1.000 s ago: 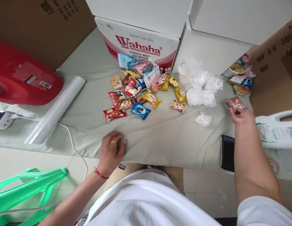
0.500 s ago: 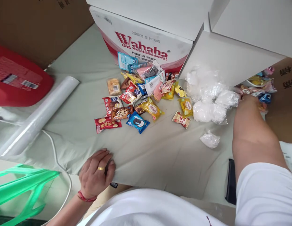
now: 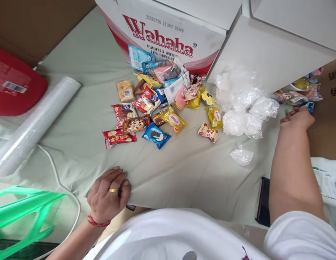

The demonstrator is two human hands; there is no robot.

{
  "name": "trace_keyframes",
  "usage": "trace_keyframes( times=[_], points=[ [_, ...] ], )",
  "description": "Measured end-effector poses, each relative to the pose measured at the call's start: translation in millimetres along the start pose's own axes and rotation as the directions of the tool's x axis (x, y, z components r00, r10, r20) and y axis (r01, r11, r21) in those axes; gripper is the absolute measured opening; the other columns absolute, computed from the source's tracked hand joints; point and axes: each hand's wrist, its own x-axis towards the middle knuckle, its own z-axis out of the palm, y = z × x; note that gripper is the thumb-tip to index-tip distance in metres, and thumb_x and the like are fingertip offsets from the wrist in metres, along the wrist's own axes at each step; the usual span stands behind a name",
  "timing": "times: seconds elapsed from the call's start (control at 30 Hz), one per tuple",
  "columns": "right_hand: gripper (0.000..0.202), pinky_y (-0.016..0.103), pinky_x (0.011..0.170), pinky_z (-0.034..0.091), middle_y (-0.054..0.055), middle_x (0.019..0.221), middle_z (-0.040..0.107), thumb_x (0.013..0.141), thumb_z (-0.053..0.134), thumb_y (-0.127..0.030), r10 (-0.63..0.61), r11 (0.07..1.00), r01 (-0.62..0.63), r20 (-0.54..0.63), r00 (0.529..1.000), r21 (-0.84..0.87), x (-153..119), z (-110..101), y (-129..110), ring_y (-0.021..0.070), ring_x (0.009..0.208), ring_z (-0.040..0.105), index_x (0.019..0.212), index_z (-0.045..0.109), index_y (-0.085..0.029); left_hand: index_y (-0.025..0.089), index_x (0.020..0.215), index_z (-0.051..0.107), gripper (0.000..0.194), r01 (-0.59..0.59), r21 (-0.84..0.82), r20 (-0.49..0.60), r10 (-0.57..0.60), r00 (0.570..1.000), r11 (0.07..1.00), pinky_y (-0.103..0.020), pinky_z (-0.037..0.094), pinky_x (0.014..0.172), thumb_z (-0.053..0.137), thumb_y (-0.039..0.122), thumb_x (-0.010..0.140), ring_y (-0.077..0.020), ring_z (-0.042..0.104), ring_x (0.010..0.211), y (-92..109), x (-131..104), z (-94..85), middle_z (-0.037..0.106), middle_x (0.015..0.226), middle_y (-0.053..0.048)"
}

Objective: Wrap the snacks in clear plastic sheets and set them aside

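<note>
My left hand (image 3: 107,195) rests palm down at the front edge of the cloth-covered surface, its fingers lying loosely bent and holding nothing. It wears a gold ring and a red bracelet. My right hand (image 3: 297,116) reaches far right beside a pile of packaged snacks (image 3: 291,96). Its fingers curl downward and their tips are hidden, so what they grip is unclear. A small blue packet (image 3: 310,107) lies against the hand. Mid-surface is a heap of wrapped snacks, with red packets (image 3: 119,137), a blue cookie packet (image 3: 156,135) and a yellow packet (image 3: 174,120).
A Wahaha carton (image 3: 168,32) stands behind the heap. Crumpled clear plastic bags (image 3: 238,104) sit right of it, one small bag (image 3: 241,156) apart. A plastic film roll (image 3: 38,122), white cable (image 3: 55,169) and red container (image 3: 18,83) are left. A black phone-like object (image 3: 262,202) lies right.
My right hand has come more into sight at the snack pile, with its wrist and knuckles now showing. The view has shifted slightly. My left hand stays resting on the cloth.
</note>
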Motion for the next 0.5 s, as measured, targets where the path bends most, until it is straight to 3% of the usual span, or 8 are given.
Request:
trace_keyframes(
  times=[0.07,0.13,0.23,0.27,0.37,0.4,0.5],
  points=[
    [0.025,0.028,0.049,0.023,0.010,0.083,0.070,0.095,0.052,-0.022,0.102,0.995,-0.102,-0.018,0.995,0.010,-29.0,-27.6,-10.9,0.0000,0.045,0.044,0.073,0.061,-0.015,0.021,0.109,0.068,0.032,-0.002,-0.005,-0.013,0.002,1.000,1.000,-0.044,0.061,0.088,0.070,0.014,0.078,-0.0323,0.074,0.106,0.7,0.7,0.3,0.075,0.107,-0.012],
    [0.011,0.029,0.045,0.020,0.008,0.077,0.068,0.089,0.068,-0.023,0.115,0.993,-0.114,0.039,0.993,-0.024,-71.4,-56.8,-20.2,0.0031,0.044,0.039,0.079,0.068,-0.019,0.019,0.110,0.068,0.032,-0.011,-0.010,-0.030,0.011,0.999,1.000,-0.043,0.060,0.088,0.071,0.013,0.078,-0.0323,0.074,0.106,1.3,1.4,1.2,0.075,0.106,-0.012],
    [0.025,0.032,0.044,0.025,0.009,0.070,0.064,0.091,0.069,-0.044,0.127,0.952,-0.050,0.240,0.962,-0.301,-144.7,-90.0,-25.0,0.0092,0.048,0.041,0.082,0.071,-0.021,0.019,0.109,0.068,0.032,-0.023,-0.026,-0.050,0.021,0.998,0.999,-0.042,0.060,0.089,0.070,0.012,0.078,-0.0315,0.074,0.107,1.8,1.5,2.9,0.075,0.106,-0.012],
    [0.030,0.033,0.046,0.031,0.009,0.071,0.065,0.089,0.070,-0.051,0.187,0.913,-0.035,0.341,0.921,-0.407,-167.6,-96.5,-23.6,0.0120,0.052,0.046,0.085,0.072,-0.021,0.019,0.109,0.068,0.031,-0.021,-0.035,-0.051,0.019,0.999,0.999,-0.041,0.060,0.089,0.070,0.012,0.078,-0.0313,0.074,0.107,1.8,1.1,3.2,0.075,0.106,-0.012],
    [0.043,0.033,0.051,0.041,0.006,0.068,0.065,0.068,0.086,-0.057,0.304,0.870,-0.032,0.486,0.819,-0.491,-223.1,-103.1,-14.4,0.0164,0.058,0.054,0.082,0.075,-0.018,0.022,0.105,0.067,0.026,0.034,-0.095,-0.033,-0.038,0.999,0.995,-0.043,0.060,0.090,0.069,0.014,0.081,-0.0308,0.073,0.109,2.9,0.8,0.7,0.074,0.107,-0.008],
    [0.045,0.032,0.052,0.042,0.004,0.067,0.064,0.065,0.088,-0.057,0.297,0.885,-0.032,0.511,0.806,-0.464,-237.5,-102.2,-11.4,0.0157,0.057,0.053,0.083,0.076,-0.018,0.024,0.103,0.067,0.022,0.069,-0.139,-0.021,-0.073,0.997,0.988,-0.044,0.060,0.090,0.068,0.016,0.083,-0.0305,0.073,0.109,4.2,1.9,-1.6,0.074,0.106,-0.006],
    [0.046,0.029,0.056,0.044,0.000,0.071,0.066,0.070,0.084,-0.059,0.199,0.963,-0.045,0.588,0.784,-0.267,-275.3,-95.4,-9.3,0.0124,0.057,0.051,0.092,0.077,-0.020,0.027,0.096,0.066,0.008,0.251,-0.369,0.074,-0.241,0.968,0.895,-0.046,0.058,0.086,0.063,0.023,0.091,-0.0286,0.072,0.100,16.0,13.2,-11.8,0.072,0.102,-0.004]
  ],
)
